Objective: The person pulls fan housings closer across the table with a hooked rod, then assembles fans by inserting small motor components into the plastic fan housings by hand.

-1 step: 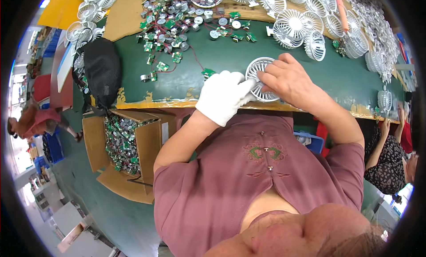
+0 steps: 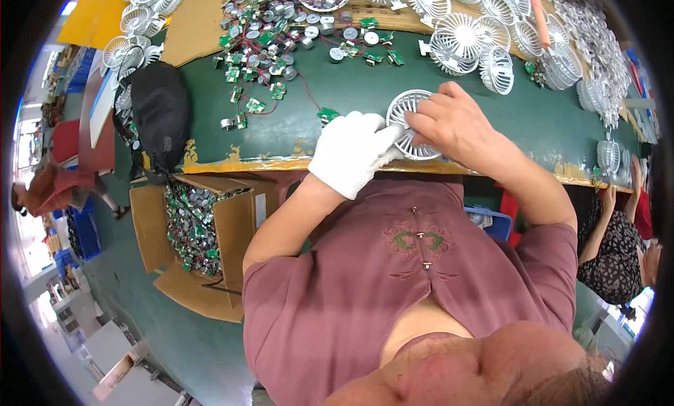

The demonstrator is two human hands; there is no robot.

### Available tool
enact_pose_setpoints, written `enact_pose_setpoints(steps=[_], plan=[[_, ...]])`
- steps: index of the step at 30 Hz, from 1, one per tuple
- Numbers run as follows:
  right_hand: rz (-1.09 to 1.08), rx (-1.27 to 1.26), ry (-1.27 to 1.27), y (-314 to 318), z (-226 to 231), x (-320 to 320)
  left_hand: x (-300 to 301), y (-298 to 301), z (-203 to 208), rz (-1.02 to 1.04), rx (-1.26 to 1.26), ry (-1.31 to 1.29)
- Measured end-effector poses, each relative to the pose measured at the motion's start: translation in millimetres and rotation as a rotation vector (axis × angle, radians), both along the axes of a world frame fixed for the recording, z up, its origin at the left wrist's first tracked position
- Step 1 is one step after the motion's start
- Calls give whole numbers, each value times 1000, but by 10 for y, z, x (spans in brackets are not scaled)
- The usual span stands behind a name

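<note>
My left hand [image 2: 353, 153], in a white glove, grips a round white plastic fan cage [image 2: 401, 105] from its left side, close to the table's near edge. My bare right hand [image 2: 449, 127] is closed at the cage's right side, with bent fingertips pressed into its middle. Those fingers hide the hub, so I cannot make out whether they pinch a smaller part there. Just beyond the gloved knuckles lies a small green circuit board [image 2: 327, 115], partly covered by the glove. A red wire trails from it toward the pile of boards and motors.
Small motors wired to green boards [image 2: 263, 51] heap at the far middle. White fan cages [image 2: 463, 41] cover the far right. A black cloth bag [image 2: 161, 108] sits at the left. Below it, an open carton [image 2: 232, 230] holds more boards. Other people are on both sides.
My hands and the fan cage keep almost the same position. At the far left, a person in the background has shifted a leg slightly.
</note>
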State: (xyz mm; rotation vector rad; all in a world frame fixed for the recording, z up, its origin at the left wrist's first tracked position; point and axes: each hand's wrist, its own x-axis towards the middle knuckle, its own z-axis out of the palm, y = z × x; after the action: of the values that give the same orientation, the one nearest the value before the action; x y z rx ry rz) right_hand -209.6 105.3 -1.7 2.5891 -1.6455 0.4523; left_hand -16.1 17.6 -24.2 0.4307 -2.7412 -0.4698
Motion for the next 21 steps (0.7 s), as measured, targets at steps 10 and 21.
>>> enact_pose_setpoints(steps=[10, 21], plan=[[-81, 73, -70, 53, -248, -70, -10, -11, -134, -60, -5, 93], [-228, -100, 31, 51, -304, 150, -35, 78, -106, 107, -7, -82]])
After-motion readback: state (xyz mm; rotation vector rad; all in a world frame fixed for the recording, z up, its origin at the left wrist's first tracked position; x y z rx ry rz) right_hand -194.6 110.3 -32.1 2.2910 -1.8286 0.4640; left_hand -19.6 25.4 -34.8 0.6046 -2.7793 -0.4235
